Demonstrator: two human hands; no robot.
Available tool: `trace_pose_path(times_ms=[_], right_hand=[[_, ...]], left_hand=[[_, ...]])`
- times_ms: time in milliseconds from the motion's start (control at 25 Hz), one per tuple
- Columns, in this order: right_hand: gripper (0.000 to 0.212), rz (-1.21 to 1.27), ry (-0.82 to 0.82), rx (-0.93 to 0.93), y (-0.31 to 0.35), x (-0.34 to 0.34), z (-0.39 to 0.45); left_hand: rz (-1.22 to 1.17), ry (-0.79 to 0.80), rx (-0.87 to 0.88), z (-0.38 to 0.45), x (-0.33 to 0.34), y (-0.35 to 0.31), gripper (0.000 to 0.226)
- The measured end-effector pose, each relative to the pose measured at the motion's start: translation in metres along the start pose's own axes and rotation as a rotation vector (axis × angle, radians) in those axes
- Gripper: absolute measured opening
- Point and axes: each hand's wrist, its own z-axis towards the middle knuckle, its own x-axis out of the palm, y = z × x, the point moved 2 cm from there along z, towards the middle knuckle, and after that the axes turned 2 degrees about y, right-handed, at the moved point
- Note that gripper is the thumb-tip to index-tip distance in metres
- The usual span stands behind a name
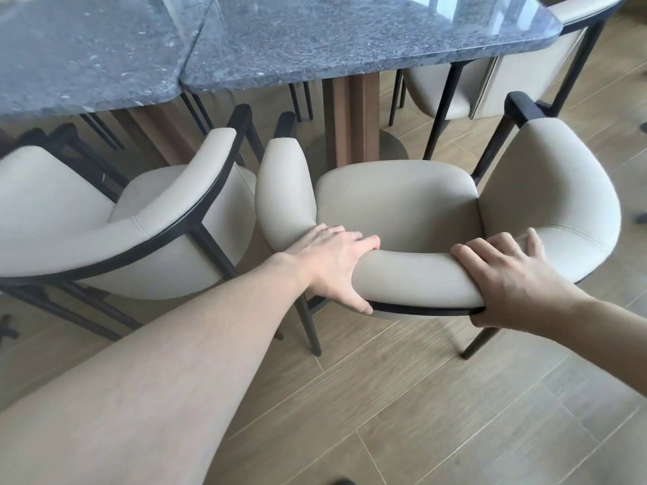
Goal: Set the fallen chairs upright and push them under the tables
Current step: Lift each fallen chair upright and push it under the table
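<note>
Both hands clamp the curved backrest at centre frame: left hand (336, 260) wraps its left end, right hand (507, 274) its right, steadying the upright chair (395, 201). Looks squared to slide under the table (350, 40) above.

We look down on a floor (437, 414) of long wood-grain planks in a warm tan, laid at a slant with thin pale seams between them. Soft, even daylight fills the room and throws bright window-like streaks across the glossy grey-blue stone at the top of the view, while only faint shadows lie on the planks. A brown pedestal column (355, 117) stands on a round dark base.
</note>
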Motion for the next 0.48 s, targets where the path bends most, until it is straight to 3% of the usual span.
trace_pose_path(times_ms=[80,240,480], right_hand=[[0.09,-0.006,-0.045,-0.038,-0.004,-0.001,0.003],[0.089,-0.068,0.158,-0.025,-0.003,-0.006,0.019],[0.092,-0.086,0.199,0.0,-0.018,-0.008,0.051]], left_hand=[[0.052,0.017,0.024,0.003,-0.003,0.002,0.087],[0.112,0.022,0.012,0.011,-0.012,0.013,0.083],[0.12,0.037,-0.03,0.033,-0.029,0.027,0.079]])
